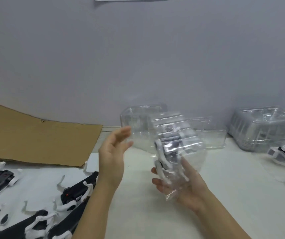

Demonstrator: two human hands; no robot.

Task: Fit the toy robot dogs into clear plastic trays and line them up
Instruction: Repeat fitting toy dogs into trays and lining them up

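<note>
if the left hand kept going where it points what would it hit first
Likely the empty clear plastic tray by the wall: the open left hand aims at its left end; depth is unclear. The clear tray with a black-and-white toy dog lies right of that line.

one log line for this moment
right hand: holds clear tray with toy dog inside | left hand: open beside it | loose dogs: table left

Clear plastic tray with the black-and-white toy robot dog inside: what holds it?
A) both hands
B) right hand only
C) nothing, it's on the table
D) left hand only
B: the right hand grips the clear plastic tray from below, in the air; the left hand is open beside it.
</note>
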